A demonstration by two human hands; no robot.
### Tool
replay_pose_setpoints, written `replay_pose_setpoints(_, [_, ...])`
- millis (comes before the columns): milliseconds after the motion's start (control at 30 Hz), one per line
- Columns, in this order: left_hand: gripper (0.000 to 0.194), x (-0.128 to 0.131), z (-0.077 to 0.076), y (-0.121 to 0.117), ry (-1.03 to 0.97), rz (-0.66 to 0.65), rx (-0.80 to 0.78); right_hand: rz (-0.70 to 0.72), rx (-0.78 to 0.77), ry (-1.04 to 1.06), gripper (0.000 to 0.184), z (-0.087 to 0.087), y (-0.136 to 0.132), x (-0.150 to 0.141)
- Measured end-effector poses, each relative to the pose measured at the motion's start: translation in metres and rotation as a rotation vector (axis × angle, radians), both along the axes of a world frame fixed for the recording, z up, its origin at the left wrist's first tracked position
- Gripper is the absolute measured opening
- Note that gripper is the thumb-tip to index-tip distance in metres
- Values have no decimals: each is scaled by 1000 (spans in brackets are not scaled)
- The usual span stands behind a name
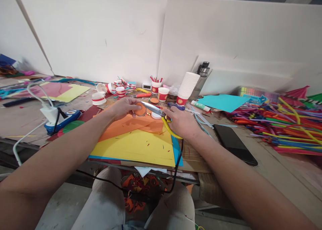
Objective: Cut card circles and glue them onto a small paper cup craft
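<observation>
My left hand point(125, 108) pinches a round piece of orange paper point(141, 109) by its left side, above the coloured sheets. In my right hand point(181, 121) is a pair of scissors point(152, 107) with yellow handles, the blades pointing left at the upper edge of the orange piece. Whether the blades touch the paper I cannot tell. Beneath both hands lie orange paper point(128, 125) and a yellow sheet point(141, 147), with a blue sheet showing at their edges. Small dark and red scraps are scattered on the yellow sheet.
Behind the hands stand a tall stack of paper cups point(189, 84), a single cup point(163, 94) and a water bottle point(201, 79). A phone point(233, 144) and coloured pipe cleaners point(284, 126) lie at right. A blue power strip point(61, 121) is at left; a black cable point(178, 163) hangs over the front edge.
</observation>
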State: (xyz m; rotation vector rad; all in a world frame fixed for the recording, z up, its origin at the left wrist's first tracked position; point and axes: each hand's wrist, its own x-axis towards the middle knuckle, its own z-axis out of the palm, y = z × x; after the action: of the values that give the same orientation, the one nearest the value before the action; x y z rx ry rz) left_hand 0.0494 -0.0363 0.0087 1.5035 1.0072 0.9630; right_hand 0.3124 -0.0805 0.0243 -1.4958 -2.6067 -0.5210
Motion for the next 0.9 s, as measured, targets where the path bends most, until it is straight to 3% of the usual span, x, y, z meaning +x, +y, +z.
replay_pose_setpoints(467, [29,-7,1,0,-26,-91,-65,62,9,-12,47,2,4,8])
replay_pose_setpoints(900, [28,-9,6,-3,67,-160,-127,80,-59,-60,50,8,3,13])
